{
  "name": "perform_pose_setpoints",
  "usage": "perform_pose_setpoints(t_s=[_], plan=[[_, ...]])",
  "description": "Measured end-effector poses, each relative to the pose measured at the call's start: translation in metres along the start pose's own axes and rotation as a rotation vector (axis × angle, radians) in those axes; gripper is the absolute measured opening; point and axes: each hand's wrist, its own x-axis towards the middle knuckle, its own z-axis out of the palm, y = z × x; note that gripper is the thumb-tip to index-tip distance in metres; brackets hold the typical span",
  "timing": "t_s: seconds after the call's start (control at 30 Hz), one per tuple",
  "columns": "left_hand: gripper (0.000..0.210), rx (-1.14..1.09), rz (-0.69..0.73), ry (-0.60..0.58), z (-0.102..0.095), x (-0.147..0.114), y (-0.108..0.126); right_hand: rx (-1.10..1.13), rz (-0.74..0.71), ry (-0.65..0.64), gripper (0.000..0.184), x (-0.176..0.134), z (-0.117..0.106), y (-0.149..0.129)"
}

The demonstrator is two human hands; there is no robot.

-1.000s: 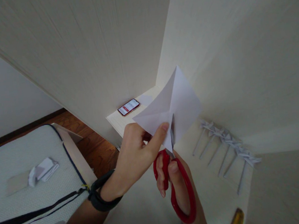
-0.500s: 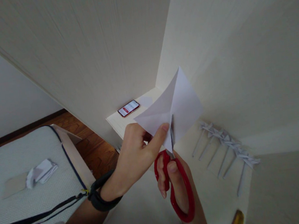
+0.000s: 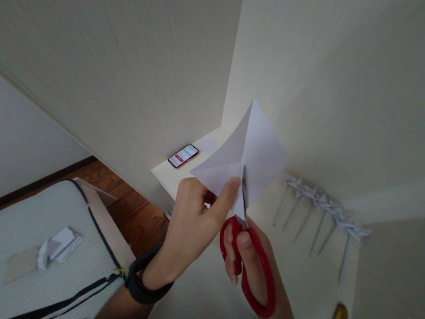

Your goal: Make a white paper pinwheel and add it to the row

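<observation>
A creased white sheet of paper is held up in the middle of the view, pinched between the thumb and fingers of my left hand. My right hand grips red-handled scissors, with the thumb through one loop and fingers through the other. The blades point away from me and lie along a slit running up from the paper's near corner, close to my left thumb. Part of the blades is hidden by the paper. A dark band circles my left wrist.
A phone with a lit screen lies on the white tabletop. Several paper pinwheels on sticks lie in a row at right. A yellow-brown object sits at the bottom edge. Folded papers rest on the mattress at left.
Almost nothing differs. The paper's top corner and the scissors have shifted very slightly, and both hands keep their hold.
</observation>
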Motion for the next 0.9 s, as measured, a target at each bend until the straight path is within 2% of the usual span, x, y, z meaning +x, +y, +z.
perform_pose_setpoints(t_s=[0.47, 0.9], plan=[[0.032, -0.025, -0.036, 0.000, -0.0016, -0.0011, 0.0040, 0.002, -0.027, -0.005, 0.051, 0.0002, -0.0011, -0.0020], [0.031, -0.038, -0.045, -0.091, -0.0031, -0.0036, 0.0007, -0.017, -0.092, -0.004, 0.057, 0.0048, 0.0009, -0.0026]])
